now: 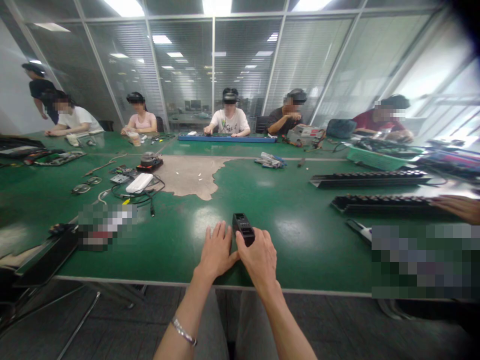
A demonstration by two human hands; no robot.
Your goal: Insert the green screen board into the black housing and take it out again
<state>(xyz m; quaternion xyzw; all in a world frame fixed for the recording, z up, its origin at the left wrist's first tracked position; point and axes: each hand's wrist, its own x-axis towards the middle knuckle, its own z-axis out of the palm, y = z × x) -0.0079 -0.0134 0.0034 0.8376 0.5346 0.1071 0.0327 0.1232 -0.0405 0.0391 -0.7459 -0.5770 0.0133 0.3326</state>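
Observation:
A black oblong device [243, 226] with recessed slots along its top lies on the green table, pointing away from me. Its exact kind I cannot make out. My right hand [260, 252] grips its near end, thumb on the left side and fingers round the right. My left hand [216, 250] rests palm down on the tabletop just left of the device, fingers stretched forward. The left thumb reaches towards the right hand, close to or touching it. The underside and near end of the device are hidden by my right hand.
On the left are a white box [139, 183], cables [152, 206] and glasses [87, 185]. Two long black strips [378, 204] lie right, a co-worker's hand [459, 207] on the nearer one. A green basket [380, 156] stands behind. Several people sit across the table [180, 225].

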